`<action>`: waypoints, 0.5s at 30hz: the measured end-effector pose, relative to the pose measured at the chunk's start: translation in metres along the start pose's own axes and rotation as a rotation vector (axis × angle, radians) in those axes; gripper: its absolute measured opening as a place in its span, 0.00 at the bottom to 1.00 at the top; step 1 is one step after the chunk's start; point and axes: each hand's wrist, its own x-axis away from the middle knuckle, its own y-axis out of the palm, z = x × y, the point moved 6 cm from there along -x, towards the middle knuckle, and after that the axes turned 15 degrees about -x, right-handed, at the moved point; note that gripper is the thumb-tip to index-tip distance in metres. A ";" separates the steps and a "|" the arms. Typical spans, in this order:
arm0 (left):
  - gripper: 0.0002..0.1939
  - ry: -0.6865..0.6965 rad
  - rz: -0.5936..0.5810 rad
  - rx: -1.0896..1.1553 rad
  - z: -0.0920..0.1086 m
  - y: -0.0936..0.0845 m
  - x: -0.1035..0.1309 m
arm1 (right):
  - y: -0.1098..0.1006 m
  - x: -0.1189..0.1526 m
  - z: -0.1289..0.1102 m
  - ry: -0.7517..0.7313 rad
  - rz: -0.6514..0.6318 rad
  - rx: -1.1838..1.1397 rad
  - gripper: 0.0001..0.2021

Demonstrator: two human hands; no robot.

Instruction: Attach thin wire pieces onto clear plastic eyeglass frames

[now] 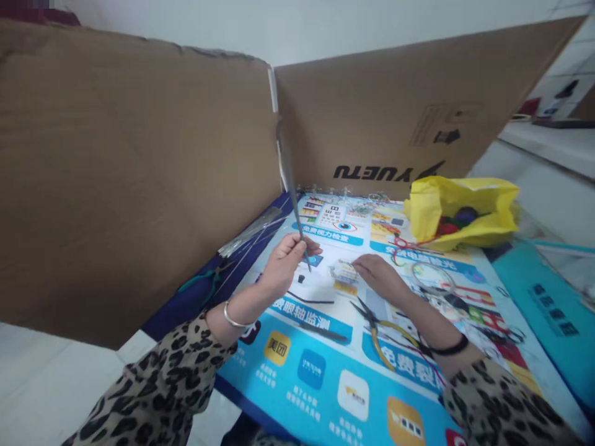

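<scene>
My left hand (286, 263) is closed around a long, thin grey strip (296, 207), blurred, which slants upward from the fingers; its lower tip shows below them. A silver bangle is on that wrist. My right hand (383, 277) has its fingers pinched together at the edge of a small clear packet or clump (343, 272) lying on the printed sheet; what the fingertips hold, if anything, is too small to make out. Just below the right hand lie pliers (382, 328) with yellow handles, jaws open. A dark flat strip (322, 332) rests nearer to me.
Cardboard panels (372, 118) stand along the back and left. A yellow bag (465, 210) with dark and red items stands at right. A coil of wire (433, 279), red-handled scissors (400, 249), teal-handled pliers (211, 280) and a bundle of thin strips (251, 232) lie around.
</scene>
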 end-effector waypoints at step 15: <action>0.04 0.134 0.292 -0.040 0.006 -0.084 -0.011 | 0.013 0.011 -0.059 0.033 -0.200 0.208 0.12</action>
